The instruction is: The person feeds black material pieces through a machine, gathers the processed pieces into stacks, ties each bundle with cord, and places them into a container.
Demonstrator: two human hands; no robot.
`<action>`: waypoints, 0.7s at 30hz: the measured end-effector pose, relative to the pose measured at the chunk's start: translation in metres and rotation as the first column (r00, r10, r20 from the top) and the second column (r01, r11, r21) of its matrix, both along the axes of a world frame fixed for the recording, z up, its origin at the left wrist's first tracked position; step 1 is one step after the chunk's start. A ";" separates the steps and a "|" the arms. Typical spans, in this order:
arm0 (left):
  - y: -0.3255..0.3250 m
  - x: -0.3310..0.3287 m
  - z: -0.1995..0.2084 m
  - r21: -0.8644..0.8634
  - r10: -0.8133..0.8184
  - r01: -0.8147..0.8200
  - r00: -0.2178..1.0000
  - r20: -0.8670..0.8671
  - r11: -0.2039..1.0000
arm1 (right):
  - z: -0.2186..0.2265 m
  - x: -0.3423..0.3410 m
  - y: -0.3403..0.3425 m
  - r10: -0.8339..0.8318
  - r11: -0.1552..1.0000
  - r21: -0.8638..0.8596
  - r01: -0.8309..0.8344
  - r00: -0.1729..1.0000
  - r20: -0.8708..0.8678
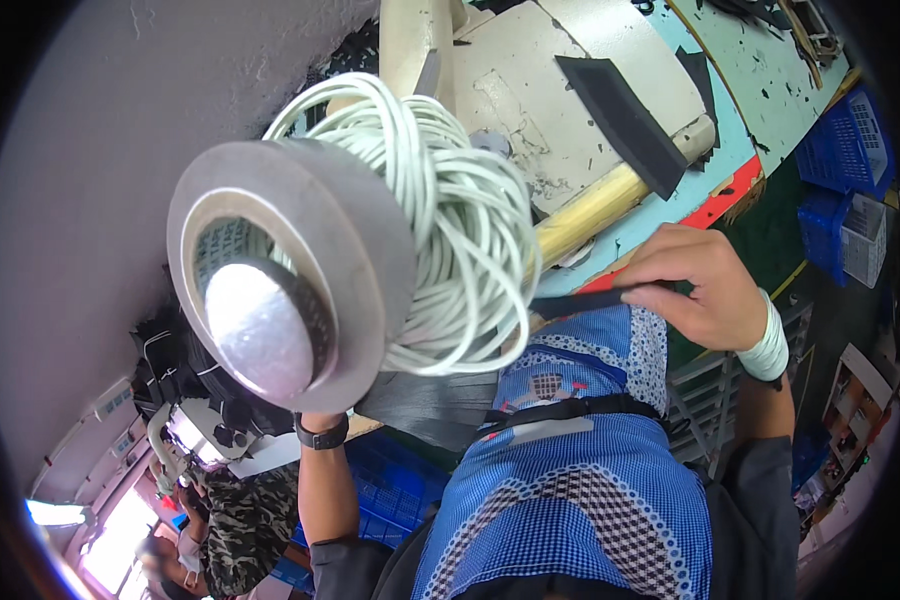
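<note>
My right hand (708,285) pinches the end of a narrow black strip (582,302) between thumb and fingers, just above my blue checked apron (580,480). Pale cord is wound several times round that wrist. Only the forearm and watch (322,432) of my left arm show; the hand itself is hidden behind a large grey tape roll (385,235). A tangled bundle of pale cord (460,210) hangs beside the roll, and a shiny round knob (258,328) shows at its core. Below lies a stack of dark sheets (425,405), partly covered.
Beyond the cord stands a cream sewing machine (515,85) with a black piece (625,125) lying across it. Dark scraps dot the light-green tabletop (755,75). Blue baskets (845,145) stand at the right. Another person in camouflage clothing (255,530) is at lower left.
</note>
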State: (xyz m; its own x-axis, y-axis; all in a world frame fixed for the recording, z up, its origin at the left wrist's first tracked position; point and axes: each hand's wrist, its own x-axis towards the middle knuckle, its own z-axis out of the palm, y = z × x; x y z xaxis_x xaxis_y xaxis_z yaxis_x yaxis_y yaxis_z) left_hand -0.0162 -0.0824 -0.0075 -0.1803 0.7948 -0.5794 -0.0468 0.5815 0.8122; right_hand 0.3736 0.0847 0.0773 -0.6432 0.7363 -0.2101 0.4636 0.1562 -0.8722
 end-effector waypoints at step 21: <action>0.023 0.017 0.007 0.044 -0.348 0.379 0.884 -0.313 0.924 | -0.013 -0.021 0.004 0.151 0.988 0.043 -0.145 0.968 -0.200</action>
State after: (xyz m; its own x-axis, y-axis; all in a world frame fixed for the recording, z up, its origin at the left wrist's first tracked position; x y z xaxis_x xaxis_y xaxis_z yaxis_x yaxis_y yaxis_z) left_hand 0.0011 -0.0596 -0.0001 -0.0167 0.8885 -0.4585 0.4015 0.4259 0.8108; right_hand 0.3524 0.0889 0.0646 -0.7723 0.6336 -0.0453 0.2484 0.2356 -0.9396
